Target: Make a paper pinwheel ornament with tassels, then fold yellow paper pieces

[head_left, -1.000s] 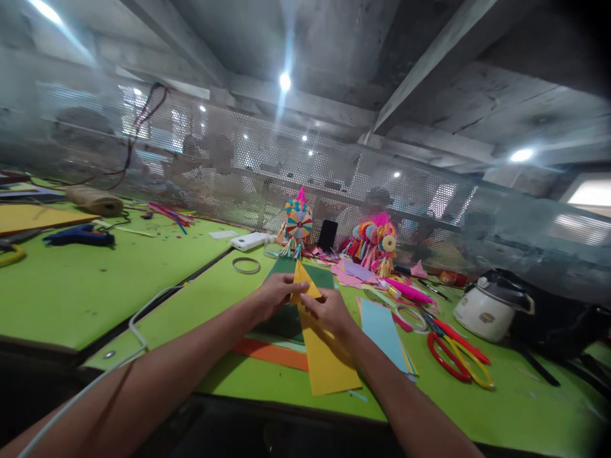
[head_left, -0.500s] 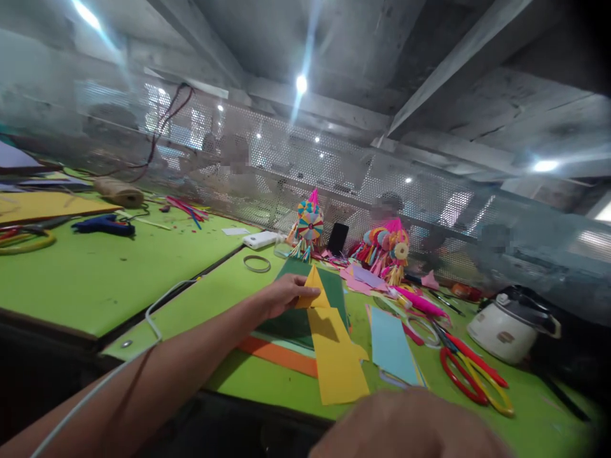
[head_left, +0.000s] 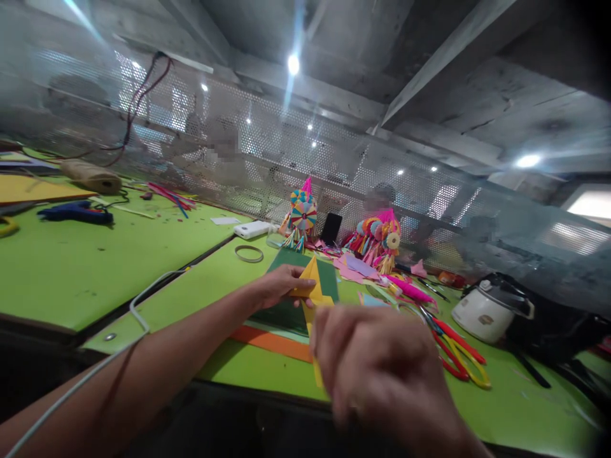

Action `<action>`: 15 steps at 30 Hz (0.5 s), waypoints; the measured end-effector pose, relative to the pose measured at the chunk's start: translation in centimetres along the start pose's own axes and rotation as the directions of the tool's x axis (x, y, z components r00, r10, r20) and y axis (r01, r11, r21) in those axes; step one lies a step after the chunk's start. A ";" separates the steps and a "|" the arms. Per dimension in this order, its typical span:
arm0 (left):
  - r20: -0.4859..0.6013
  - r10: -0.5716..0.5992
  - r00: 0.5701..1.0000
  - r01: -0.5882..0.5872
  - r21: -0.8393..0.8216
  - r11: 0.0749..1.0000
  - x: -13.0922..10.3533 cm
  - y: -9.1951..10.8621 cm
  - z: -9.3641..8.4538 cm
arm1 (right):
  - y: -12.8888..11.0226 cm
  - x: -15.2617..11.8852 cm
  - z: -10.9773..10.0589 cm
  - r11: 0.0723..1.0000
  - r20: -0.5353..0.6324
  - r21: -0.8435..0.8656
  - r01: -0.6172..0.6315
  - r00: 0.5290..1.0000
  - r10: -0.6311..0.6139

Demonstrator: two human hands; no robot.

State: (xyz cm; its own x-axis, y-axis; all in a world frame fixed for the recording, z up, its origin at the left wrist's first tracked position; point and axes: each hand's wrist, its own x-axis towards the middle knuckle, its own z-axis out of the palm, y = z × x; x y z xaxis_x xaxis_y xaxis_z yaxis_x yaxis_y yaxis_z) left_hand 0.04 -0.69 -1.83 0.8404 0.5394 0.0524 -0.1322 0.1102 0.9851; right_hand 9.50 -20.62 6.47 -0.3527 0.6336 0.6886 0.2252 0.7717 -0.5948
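Note:
My left hand [head_left: 282, 284] pinches a folded yellow paper [head_left: 312, 272] that rises to a point, above a dark green sheet [head_left: 281, 312] on the table. Large and blurred in front, my right hand [head_left: 377, 356] has its fingers curled in; whatever they hold, if anything, cannot be made out. Behind it lies a yellow paper strip [head_left: 317, 374], mostly hidden by that hand. An orange paper strip [head_left: 277, 345] sticks out from under the green sheet towards me.
Scissors with red and yellow handles [head_left: 461, 359] lie right, near a white cooker-like pot [head_left: 484, 312]. Behind stand tasselled paper ornaments [head_left: 303, 216], a dark phone [head_left: 331, 229] and pink paper scraps [head_left: 351, 267]. Left are a tape ring [head_left: 249, 254], a blue glue gun [head_left: 76, 212] and a white cable [head_left: 136, 310].
My right hand has come up from the bottom edge and now covers most of the yellow strip and the light blue paper. My left hand keeps the folded yellow paper. The view has shifted slightly.

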 end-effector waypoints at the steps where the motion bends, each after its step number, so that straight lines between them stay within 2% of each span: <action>1: -0.007 0.015 1.000 -0.015 0.004 1.000 -0.1 0.1 0.1 | 1.4 0.8 -1.0 0.996 -0.095 -0.061 -0.062 0.994 0.056; 3: -0.013 0.029 0.999 -0.029 0.016 0.999 -0.2 0.3 0.1 | 5.4 1.7 -3.1 0.966 -0.259 -0.211 -0.149 0.961 0.091; 4: -0.009 0.025 1.000 -0.024 0.021 0.999 -0.2 0.3 0.2 | 7.6 1.8 -4.2 0.945 -0.314 -0.237 -0.227 0.938 0.147; 6: 0.013 0.004 1.000 -0.004 0.029 1.000 -0.2 0.4 0.2 | 11.7 1.3 -5.9 0.917 -0.375 -0.160 -0.364 0.882 0.285; 8: 0.030 -0.017 0.999 0.016 0.035 0.999 -0.2 0.4 0.3 | 14.2 0.5 -6.8 0.894 -0.351 -0.035 -0.446 0.843 0.407; 11: 0.042 -0.046 0.998 0.043 0.064 0.997 -0.3 0.4 0.5 | 14.8 -0.4 -6.2 0.881 -0.236 0.051 -0.470 0.852 0.468; 13: 0.033 -0.066 0.997 0.063 0.097 0.993 -0.3 0.3 0.5 | 14.4 -0.5 -5.3 0.890 -0.200 0.005 -0.457 0.871 0.448; 15: 0.005 -0.086 0.996 0.084 0.137 0.987 -0.2 0.1 0.5 | 14.5 -0.5 -4.6 0.885 -0.208 -0.047 -0.463 0.871 0.444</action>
State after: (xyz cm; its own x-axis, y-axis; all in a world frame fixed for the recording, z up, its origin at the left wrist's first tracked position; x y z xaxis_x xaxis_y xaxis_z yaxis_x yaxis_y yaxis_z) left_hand 0.13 -1.22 -1.69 0.8512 0.5239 -0.0314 0.0123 0.0400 0.9991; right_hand 17.08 -9.52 -0.61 -0.0187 0.9065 0.4219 0.4050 0.3926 -0.8257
